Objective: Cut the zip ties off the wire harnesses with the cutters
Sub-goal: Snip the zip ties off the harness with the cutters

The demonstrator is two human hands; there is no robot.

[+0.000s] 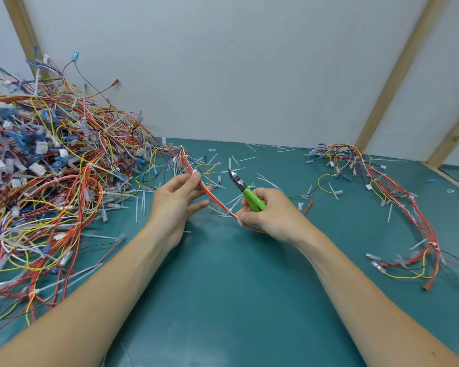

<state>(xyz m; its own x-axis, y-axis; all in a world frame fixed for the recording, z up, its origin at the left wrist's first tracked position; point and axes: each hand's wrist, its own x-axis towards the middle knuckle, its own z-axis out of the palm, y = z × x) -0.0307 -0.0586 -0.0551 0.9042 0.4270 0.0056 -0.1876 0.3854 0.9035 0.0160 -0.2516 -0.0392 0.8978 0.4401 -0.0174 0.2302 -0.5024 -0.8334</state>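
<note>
Forearms reach over teal desk. Left hand pinches wire harness taut at zip tie; right hand grips green cutters, blades apart, plus harness near end. Uncut pile left.

Green-handled cutters, red, yellow, blue wires, teal table

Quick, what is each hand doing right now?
Left hand: pinches the wire harness between thumb and fingertips.
Right hand: grips the green cutters, blades pointing away; its thumb and fingers also pinch the same harness.
</note>
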